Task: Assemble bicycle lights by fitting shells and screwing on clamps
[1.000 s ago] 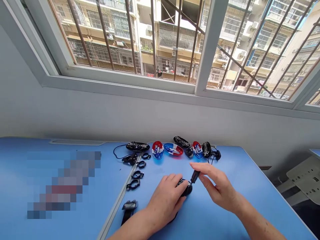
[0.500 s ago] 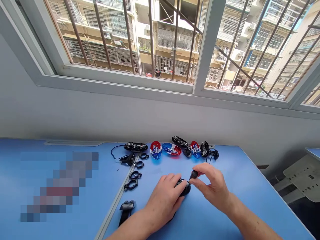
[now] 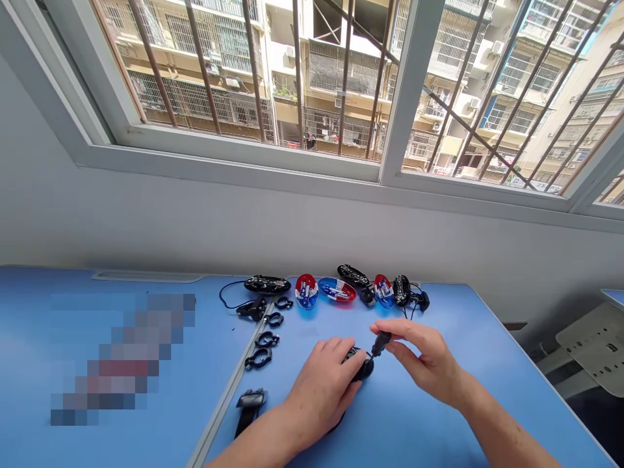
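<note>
My left hand (image 3: 324, 393) lies over a black oval casing (image 3: 364, 369) on the blue table, its fingers curled round it and pressing it down. Most of the casing is hidden under the palm. Between the thumb and fingers of my right hand (image 3: 431, 361) is a short screwdriver (image 3: 382, 342) with a dark handle. It tilts, its thin tip down at the right end of the casing; whether it sits in a screw is too small to tell. By my left forearm lies a black strap-like piece (image 3: 250, 406).
Several black ring clamps (image 3: 258, 357) line the table's seam. Along the wall lie a black oval unit with a cable (image 3: 267, 285), red-and-blue oval units (image 3: 336, 290) and more black units (image 3: 402, 290). A blurred patch (image 3: 121, 367) covers something at left. A barred window is behind.
The screwdriver has turned in my right fingers and leans more to the right, with more of its handle and shaft showing. My left hand stays on the casing.
</note>
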{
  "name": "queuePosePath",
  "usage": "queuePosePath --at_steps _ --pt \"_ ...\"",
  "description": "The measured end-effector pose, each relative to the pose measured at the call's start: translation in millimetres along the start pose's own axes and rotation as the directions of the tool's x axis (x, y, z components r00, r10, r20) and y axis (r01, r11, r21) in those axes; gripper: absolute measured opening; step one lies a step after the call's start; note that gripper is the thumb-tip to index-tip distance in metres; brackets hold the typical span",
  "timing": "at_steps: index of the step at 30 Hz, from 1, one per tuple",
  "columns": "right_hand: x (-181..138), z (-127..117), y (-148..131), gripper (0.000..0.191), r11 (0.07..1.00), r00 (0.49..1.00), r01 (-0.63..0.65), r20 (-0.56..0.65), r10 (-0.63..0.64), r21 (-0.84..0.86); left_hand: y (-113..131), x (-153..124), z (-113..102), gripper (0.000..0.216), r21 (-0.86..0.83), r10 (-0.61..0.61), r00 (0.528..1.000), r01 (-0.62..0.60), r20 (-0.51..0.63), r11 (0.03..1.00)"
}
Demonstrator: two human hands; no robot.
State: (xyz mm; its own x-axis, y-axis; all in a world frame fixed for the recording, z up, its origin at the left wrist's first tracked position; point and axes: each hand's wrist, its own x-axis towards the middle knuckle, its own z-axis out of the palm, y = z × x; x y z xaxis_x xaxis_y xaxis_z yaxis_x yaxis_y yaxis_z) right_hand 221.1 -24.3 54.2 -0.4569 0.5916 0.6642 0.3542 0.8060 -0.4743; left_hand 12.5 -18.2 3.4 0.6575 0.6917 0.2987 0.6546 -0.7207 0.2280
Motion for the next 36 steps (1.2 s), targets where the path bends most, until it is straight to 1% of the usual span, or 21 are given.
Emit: queuePosePath --at_steps 3,7,10,12,14,17,19,22,24,27,32,36 --pt "0 4 1 0.034 1.0 0.999 0.004 -0.049 -0.003 0.014 1 -1 -1 0.034 0.014 0.005 1.0 -0.005 0.004 1.0" --pt "2 11 0 0.028 0.999 0.994 0.02 -0.104 -0.024 -0.039 3 0 -2 0.034 0.02 0.005 1.0 -0.005 0.014 1.0" --pt "3 18 1 0.032 0.994 0.984 0.019 -0.175 -0.037 -0.104 3 0 -2 0.034 0.025 0.008 1.0 -0.008 0.017 1.0" --pt "4 22 3 0.037 0.989 0.976 0.044 -0.203 -0.072 -0.138 3 1 -2 0.034 0.027 0.006 1.0 -0.006 0.017 1.0" --pt "4 23 3 0.038 0.984 0.974 0.073 -0.201 -0.105 -0.161 2 1 -2 0.033 0.027 0.001 1.0 -0.001 0.016 1.0" --pt "3 19 2 0.037 0.986 0.98 0.082 -0.17 -0.107 -0.147 1 0 -1 0.033 0.023 -0.001 1.0 0.001 0.006 1.0" --pt "3 13 0 0.038 0.992 0.99 0.071 -0.114 -0.083 -0.104 1 0 0 0.032 0.019 0.002 1.0 -0.002 -0.008 1.0" --pt "1 6 -2 0.039 1.0 0.999 0.02 -0.026 -0.02 -0.017 0 -1 0 0.033 0.018 0.007 1.0 -0.006 -0.022 1.0" --pt "0 3 -2 0.036 0.999 1.0 -0.018 -0.01 0.019 0.042 0 -1 0 0.035 0.017 0.01 1.0 -0.009 -0.019 1.0" --pt "0 4 1 0.029 0.998 0.998 -0.033 -0.06 0.037 0.061 1 0 -1 0.035 0.013 0.012 1.0 -0.012 -0.01 1.0" --pt "2 10 2 0.02 0.998 0.99 0.021 -0.138 -0.029 -0.061 1 -1 0 0.036 0.027 0.022 1.0 -0.021 -0.019 0.999" --pt "3 18 0 0.007 0.989 0.983 -0.006 -0.184 -0.021 -0.145 -1 -2 5 0.038 0.037 0.028 0.999 -0.027 -0.042 0.999"
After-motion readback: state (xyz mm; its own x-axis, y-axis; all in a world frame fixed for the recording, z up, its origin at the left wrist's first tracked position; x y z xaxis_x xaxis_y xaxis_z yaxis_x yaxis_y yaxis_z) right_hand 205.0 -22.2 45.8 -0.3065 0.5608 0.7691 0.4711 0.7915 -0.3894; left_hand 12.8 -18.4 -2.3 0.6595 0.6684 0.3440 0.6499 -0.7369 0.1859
